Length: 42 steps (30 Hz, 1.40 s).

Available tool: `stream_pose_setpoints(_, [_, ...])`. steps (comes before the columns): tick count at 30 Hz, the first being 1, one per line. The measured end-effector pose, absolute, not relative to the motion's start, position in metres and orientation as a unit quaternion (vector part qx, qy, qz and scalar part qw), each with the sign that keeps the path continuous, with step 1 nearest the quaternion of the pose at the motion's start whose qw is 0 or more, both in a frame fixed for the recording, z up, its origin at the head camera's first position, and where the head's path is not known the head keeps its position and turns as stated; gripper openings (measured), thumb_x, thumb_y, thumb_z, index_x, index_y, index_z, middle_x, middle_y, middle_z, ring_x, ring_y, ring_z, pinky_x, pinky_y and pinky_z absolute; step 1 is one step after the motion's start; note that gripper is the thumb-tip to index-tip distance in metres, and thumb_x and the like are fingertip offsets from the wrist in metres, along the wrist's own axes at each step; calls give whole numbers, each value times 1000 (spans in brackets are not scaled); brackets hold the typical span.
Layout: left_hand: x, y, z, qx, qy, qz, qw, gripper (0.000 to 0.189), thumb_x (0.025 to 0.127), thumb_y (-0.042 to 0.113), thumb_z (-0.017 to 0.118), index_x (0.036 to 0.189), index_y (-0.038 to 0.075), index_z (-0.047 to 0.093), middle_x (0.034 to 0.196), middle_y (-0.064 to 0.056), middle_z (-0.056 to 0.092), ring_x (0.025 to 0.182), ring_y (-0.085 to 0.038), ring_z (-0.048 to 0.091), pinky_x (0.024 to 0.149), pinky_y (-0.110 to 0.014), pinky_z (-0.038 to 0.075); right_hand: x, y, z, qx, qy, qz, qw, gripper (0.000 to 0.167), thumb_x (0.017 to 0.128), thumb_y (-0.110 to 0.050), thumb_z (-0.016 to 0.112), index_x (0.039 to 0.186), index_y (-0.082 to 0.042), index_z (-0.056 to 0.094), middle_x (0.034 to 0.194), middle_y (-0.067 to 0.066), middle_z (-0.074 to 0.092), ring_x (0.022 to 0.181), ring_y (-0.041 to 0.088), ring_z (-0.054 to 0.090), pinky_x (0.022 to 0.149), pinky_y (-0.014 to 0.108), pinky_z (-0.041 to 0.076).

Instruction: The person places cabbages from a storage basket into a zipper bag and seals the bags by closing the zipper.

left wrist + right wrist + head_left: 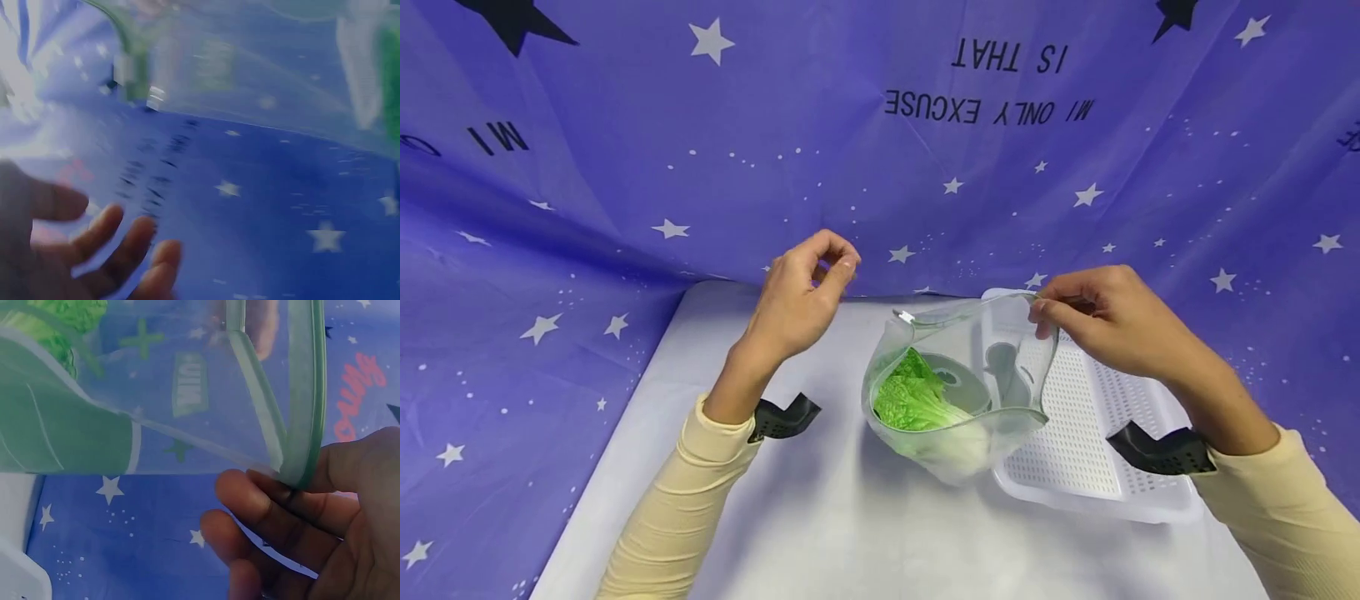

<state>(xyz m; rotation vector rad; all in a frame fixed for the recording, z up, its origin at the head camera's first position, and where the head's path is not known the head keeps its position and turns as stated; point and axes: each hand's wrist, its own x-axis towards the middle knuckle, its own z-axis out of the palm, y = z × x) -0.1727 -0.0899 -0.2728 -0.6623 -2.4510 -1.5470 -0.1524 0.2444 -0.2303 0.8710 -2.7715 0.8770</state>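
A clear resealable bag (958, 454) with green print stands tilted and gaping on the white table. Inside its left part lies a leafy green lettuce or cabbage leaf (913, 396) with a pale stem. My right hand (1108, 321) pinches the bag's upper right corner between thumb and fingers; the right wrist view shows this corner near the green zip strip (317, 394). A white slider (905, 317) sits at the far left end of the rim. My left hand (801, 287) hovers left of the bag, fingers loosely curled, holding nothing and apart from the bag.
A white perforated basket (1075, 433) with a divider lies on the table to the right, partly behind the bag and under my right forearm. A purple-blue star-printed cloth (820, 100) hangs along the table's far and left edges.
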Motion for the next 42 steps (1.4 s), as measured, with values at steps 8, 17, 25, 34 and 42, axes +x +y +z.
stream_pose_setpoints(8, [-200,-80,-306,-337,-800,-496,8,25,100,13,57,124,15,63,120,7,64,116,-14,55,91,-41,45,-168,248,-230,305,-916,257,44,17,98,-8,59,94,-14,74,77,-11,68,63,10,57,57,24,43])
stream_pose_setpoints(17, [-204,-67,-317,-288,-785,-536,117,6,95,16,66,94,11,63,89,3,64,85,-12,61,75,-38,50,-146,245,-255,270,-892,337,132,24,103,-18,53,120,-8,67,90,1,70,73,7,63,58,20,47])
stream_pose_setpoints(25, [-204,-79,-325,-213,-782,-558,179,7,94,12,67,93,7,63,80,-1,63,71,-14,60,66,-33,49,-102,190,-303,302,-768,428,369,50,85,-33,78,109,11,68,88,18,70,80,12,65,64,16,48])
stream_pose_setpoints(34, [-186,-112,-305,-173,-786,-554,213,7,93,6,67,88,2,65,77,-4,65,72,-15,60,60,-27,46,-137,227,-298,132,-725,591,328,15,74,18,75,89,17,70,68,8,70,52,9,61,52,15,47])
stream_pose_setpoints(42, [-177,-111,-309,-180,-787,-556,197,9,94,12,68,90,5,65,81,-4,64,79,-15,60,60,-30,47,-160,230,-303,107,-839,435,309,19,81,-4,80,99,0,76,88,9,72,73,9,62,67,16,45])
